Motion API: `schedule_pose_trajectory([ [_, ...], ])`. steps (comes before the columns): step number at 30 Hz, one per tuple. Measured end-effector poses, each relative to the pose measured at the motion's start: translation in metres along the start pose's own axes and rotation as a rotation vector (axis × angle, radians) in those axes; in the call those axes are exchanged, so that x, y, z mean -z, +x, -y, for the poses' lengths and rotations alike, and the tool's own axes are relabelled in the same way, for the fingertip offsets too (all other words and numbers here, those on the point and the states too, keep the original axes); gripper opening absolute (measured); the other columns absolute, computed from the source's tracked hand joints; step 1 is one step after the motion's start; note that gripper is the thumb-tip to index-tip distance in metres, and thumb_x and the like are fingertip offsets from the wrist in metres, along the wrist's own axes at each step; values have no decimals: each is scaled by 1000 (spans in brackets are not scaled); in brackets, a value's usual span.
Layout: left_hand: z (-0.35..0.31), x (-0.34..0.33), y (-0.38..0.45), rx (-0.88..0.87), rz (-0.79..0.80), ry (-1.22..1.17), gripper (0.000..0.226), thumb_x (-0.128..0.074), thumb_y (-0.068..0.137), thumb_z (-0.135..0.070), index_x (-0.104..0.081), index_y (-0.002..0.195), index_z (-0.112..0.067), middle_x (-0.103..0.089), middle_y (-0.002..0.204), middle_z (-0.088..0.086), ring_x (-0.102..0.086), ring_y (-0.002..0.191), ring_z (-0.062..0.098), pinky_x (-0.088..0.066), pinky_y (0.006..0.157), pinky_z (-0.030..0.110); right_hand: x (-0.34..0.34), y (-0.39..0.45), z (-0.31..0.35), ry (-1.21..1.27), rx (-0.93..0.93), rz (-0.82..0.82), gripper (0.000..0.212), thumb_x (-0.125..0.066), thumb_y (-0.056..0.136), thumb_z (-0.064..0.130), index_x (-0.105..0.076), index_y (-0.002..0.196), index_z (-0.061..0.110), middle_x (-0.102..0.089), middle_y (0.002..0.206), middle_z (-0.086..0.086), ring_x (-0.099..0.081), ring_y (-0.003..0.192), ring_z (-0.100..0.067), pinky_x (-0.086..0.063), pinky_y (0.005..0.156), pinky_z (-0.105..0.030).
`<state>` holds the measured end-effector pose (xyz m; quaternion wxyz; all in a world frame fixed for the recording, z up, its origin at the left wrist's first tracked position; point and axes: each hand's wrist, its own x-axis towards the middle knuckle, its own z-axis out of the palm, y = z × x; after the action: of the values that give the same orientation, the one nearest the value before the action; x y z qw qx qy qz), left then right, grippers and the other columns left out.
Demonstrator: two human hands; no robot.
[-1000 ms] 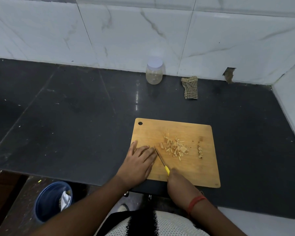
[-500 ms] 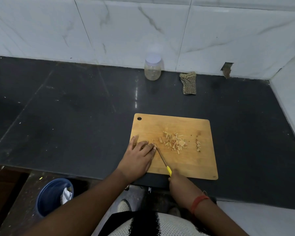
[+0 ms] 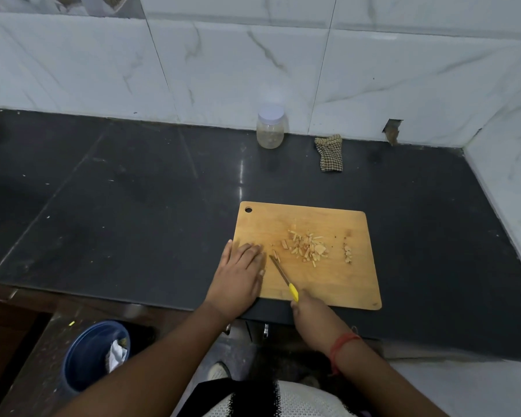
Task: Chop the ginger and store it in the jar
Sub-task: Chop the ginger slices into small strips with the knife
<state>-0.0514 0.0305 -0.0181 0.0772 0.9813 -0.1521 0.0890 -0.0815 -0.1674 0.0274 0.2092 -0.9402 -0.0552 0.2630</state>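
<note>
On the rectangular wooden chopping board [image 3: 337,284], the left hand [image 3: 241,275] lay flat, fingers straight, at the near left. The right hand [image 3: 309,311] gripped the yellow-handled knife [image 3: 283,275], its blade slanting far-left toward one ginger piece [image 3: 275,255]. The pale, stick-cut chopped ginger [image 3: 307,248] lay right of the blade tip; the lidded clear plastic jar [image 3: 269,127] stood well beyond.

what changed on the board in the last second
The left hand slid left, fingers now flat on the cutting board, apart from the knife. The right hand keeps gripping the yellow handle. The ginger pile and lidded jar stayed put.
</note>
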Motion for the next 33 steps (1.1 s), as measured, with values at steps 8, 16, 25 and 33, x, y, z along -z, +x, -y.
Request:
schedule_pose_trajectory([
  [8,8,11,7,197,81,-93,40,-48,101,-29,-57,138,-19,-47,148,-4,-30,145,16,-2,125,52,0,-3,0,74,-96,-24,28,-36,103,20,-44,125,6,-65,95,-10,-63,77,-20,-47,62,-29],
  [16,3,19,31,255,146,-108,29,-49,100,-27,-65,125,-25,-49,141,-7,-34,139,15,0,123,57,5,8,12,60,-79,-33,24,-39,101,13,-48,121,2,-64,100,-12,-59,79,-21,-43,65,-27],
  [25,-2,16,40,316,159,-125,29,-52,99,-39,-64,120,-24,-51,136,-8,-39,134,16,-5,123,57,7,17,20,66,-125,-95,24,-38,101,12,-47,121,3,-65,102,-13,-62,84,-25,-41,64,-27],
  [33,-2,20,32,203,152,-38,27,-48,99,-47,-60,113,-27,-55,117,-10,-53,114,12,-9,123,56,2,10,12,92,-110,-95,20,-39,101,11,-51,116,4,-62,97,-9,-55,75,-18,-40,64,-26],
])
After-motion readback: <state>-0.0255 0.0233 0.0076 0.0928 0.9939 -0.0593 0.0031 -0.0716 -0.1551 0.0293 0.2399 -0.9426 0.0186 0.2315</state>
